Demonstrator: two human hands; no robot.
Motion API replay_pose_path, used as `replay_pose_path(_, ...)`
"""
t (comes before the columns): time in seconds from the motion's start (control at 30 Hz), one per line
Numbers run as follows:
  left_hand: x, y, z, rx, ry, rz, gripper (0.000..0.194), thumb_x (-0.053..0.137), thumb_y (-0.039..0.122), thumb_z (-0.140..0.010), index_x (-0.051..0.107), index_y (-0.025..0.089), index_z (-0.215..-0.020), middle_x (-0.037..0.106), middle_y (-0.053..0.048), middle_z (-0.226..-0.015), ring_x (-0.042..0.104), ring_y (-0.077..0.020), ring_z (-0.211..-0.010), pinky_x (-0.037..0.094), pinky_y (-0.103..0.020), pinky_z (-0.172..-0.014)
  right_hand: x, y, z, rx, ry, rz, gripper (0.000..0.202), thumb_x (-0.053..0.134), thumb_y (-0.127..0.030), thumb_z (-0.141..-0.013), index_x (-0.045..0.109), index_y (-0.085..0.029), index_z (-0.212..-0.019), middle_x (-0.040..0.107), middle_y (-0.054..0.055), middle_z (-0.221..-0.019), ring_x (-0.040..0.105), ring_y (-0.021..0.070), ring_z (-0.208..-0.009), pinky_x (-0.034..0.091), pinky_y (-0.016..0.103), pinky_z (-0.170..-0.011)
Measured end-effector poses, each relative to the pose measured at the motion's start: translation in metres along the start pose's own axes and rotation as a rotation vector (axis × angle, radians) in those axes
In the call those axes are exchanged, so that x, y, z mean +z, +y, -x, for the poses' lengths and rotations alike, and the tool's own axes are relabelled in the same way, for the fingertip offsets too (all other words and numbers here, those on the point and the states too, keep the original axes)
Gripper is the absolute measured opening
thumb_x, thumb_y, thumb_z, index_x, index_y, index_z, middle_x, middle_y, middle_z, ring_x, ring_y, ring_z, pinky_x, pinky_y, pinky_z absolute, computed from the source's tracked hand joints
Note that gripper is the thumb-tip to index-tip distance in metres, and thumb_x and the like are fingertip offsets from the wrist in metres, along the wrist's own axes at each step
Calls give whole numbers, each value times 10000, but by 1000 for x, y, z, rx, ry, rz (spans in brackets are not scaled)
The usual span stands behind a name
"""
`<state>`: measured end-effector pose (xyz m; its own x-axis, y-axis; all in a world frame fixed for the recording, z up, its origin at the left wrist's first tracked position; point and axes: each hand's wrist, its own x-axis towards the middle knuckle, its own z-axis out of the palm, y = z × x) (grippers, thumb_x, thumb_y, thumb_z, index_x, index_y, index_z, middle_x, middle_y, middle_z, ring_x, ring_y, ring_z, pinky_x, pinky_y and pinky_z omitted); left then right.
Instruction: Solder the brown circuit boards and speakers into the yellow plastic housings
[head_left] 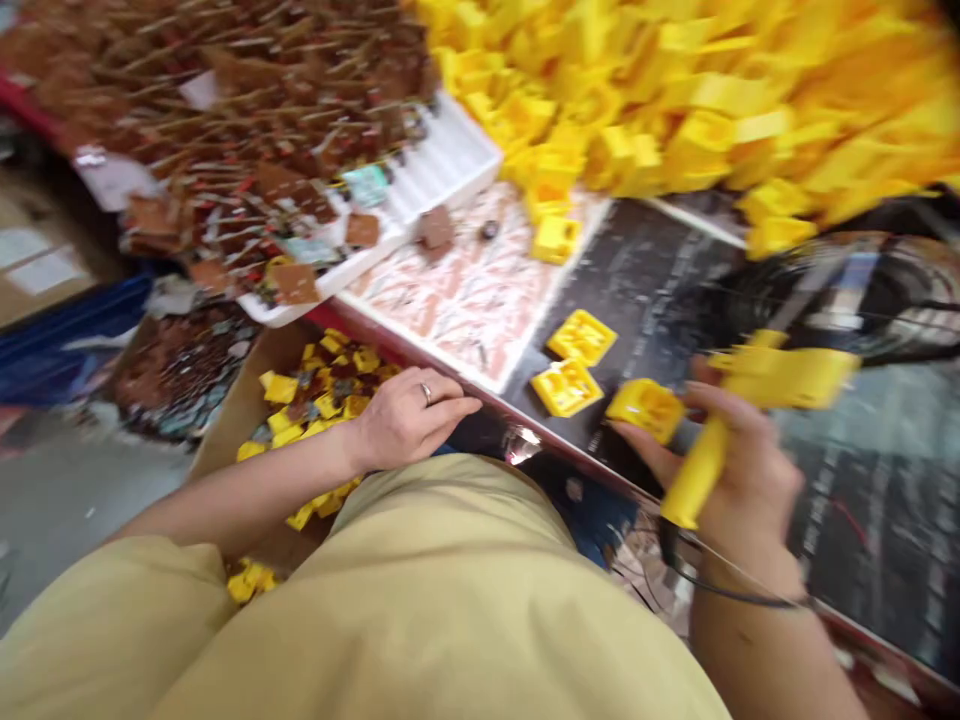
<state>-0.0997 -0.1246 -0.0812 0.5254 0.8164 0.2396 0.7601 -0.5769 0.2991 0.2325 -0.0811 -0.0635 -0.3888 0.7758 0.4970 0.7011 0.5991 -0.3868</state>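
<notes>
My right hand (750, 470) is wrapped round the grip of a yellow glue gun (787, 378) with a black cord. Between its thumb and fingers it also pinches a small yellow plastic housing (646, 408) with hollows inside. Left of that piece, two similar yellow housings (568, 387) lie with their hollow sides up on the dark work surface (645, 270). My left hand (409, 415), wearing a ring, is at the table's front edge with its fingers curled together; nothing shows in them, though their undersides are hidden.
Yellow housings (675, 100) are heaped at the back right. Brown boards with wires (262, 110) pile over a white ridged tray (450, 150) at the back left. Below the edge, a cardboard box (240, 400) holds yellow pieces. Black coiled cable (900, 290) lies at the right.
</notes>
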Motion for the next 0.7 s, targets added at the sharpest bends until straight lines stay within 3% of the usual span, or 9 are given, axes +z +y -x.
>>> replay_pose_path(0.07, -12, 11, -37, 111, 239, -23, 286, 538, 292, -939, 681, 186, -1163, 719, -101, -1050, 663, -211, -986, 544, -359, -884, -9, 1, 8, 19, 27, 79, 614, 797, -299, -817, 502, -236, -1351, 617, 179, -1281, 633, 315, -1126, 566, 437, -932)
replay_pose_path(0.13, -19, 24, -66, 161, 272, -70, 374, 561, 390, -919, 662, 162, -1198, 699, -129, -1107, 649, -265, -1026, 545, -422, -892, -12, 0, 10, 23, 14, 88, 644, 809, -315, -802, 484, -238, -1353, 617, 175, -1295, 648, 322, -1120, 584, 426, -900)
replay_pose_path(0.27, -16, 43, -99, 126, 113, -186, 557, 571, 520, -904, 618, 110, -1278, 691, -170, -1122, 648, -335, -999, 555, -481, -808, -11, -9, 7, 31, 39, 39, 610, 719, -405, -886, 410, -220, -1377, 601, 156, -1319, 630, 304, -1175, 587, 442, -925)
replay_pose_path(0.37, -9, 44, -111, 191, -5, -125, 472, 557, 367, -946, 567, 84, -1324, 684, -171, -1212, 654, -303, -1053, 568, -446, -875, -10, -11, 7, 6, 56, 44, 459, 654, -316, -939, 434, -242, -1334, 637, 107, -1260, 651, 254, -1128, 582, 399, -923)
replay_pose_path(0.47, -10, 38, -122, 325, -44, 21, 420, 531, 211, -958, 514, 87, -1359, 640, -154, -1345, 636, -254, -1177, 553, -395, -999, -11, -9, 11, 10, 151, 153, 423, 683, -267, -920, 481, -242, -1290, 682, 80, -1101, 680, 239, -956, 560, 372, -817)
replay_pose_path(0.6, -21, 32, -135, 465, -175, 103, 399, 465, 62, -928, 552, 98, -1316, 610, -153, -1397, 605, -227, -1276, 521, -369, -1080, -20, -8, 17, 14, 175, 282, 468, 717, -437, -890, 526, -230, -1264, 649, 38, -850, 630, 222, -736, 462, 367, -697)
replay_pose_path(0.7, -26, 31, -138, 601, -271, 117, 489, 430, -38, -837, 631, 131, -1250, 592, -120, -1432, 508, -255, -1391, 484, -401, -1134, -29, -9, 17, -16, 86, 262, 499, 656, -568, -887, 537, -250, -1253, 654, 45, -872, 636, 241, -802, 439, 377, -710)
